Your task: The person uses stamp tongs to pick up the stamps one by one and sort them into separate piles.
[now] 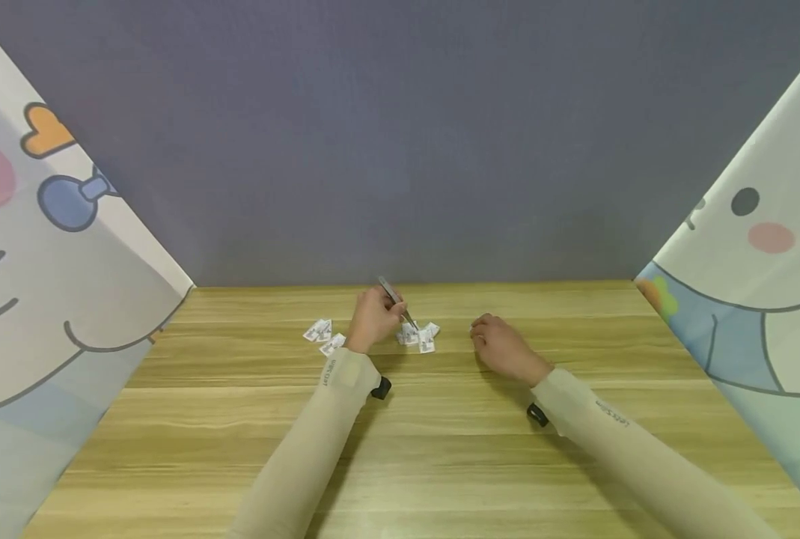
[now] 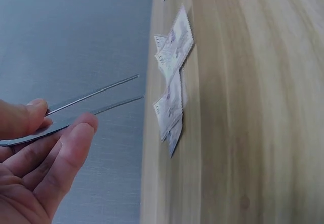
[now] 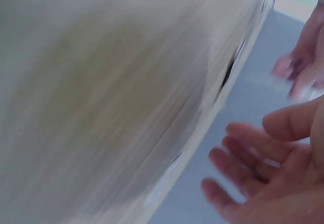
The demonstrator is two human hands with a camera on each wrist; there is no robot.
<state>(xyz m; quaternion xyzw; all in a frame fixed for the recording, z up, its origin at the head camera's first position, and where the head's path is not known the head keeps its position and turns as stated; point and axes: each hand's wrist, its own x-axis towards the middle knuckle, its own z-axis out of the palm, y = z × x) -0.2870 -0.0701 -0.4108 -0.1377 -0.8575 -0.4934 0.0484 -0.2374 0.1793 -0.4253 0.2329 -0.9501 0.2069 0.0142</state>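
My left hand (image 1: 373, 318) pinches metal tweezers (image 1: 391, 292) between thumb and fingers. In the left wrist view the two prongs of the tweezers (image 2: 96, 92) stand apart with nothing between them. Their tips are close to a small overlapping pile of white printed sachets (image 1: 426, 341) on the table; these sachets (image 2: 172, 57) have serrated edges. Off to the right of that pile, my right hand (image 1: 505, 350) is low over the wood with its fingers loosely bent. The right wrist view is blurred, but I see nothing held in the right hand (image 3: 273, 168).
Another group of white sachets (image 1: 319, 329) lies left of my left hand, partly beside the wrist. The wooden table (image 1: 426, 464) ends at a grey wall (image 1: 400, 150). Panels with cartoon prints (image 1: 770, 299) stand on both sides.
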